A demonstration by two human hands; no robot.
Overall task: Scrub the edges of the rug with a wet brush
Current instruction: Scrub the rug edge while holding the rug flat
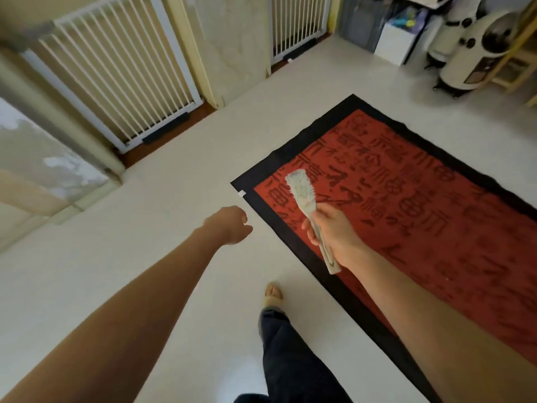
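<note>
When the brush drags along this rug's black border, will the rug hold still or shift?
The rug looks thin and lies flat, its border slightly wavy, so probably floppy and light. On the glossy floor it may slide or bunch under the brush unless pinned.

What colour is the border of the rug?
Black, around a red middle with dark characters; the border of the rug shows in the head view.

Pale glossy floor (151,257) beneath both hands, white barred gate (116,80) far beyond the left hand, second barred gate (296,24) ahead, white box (393,45) and panda-patterned round unit (467,45) far beyond the right hand, sandalled foot (273,295) between the forearms.
</note>
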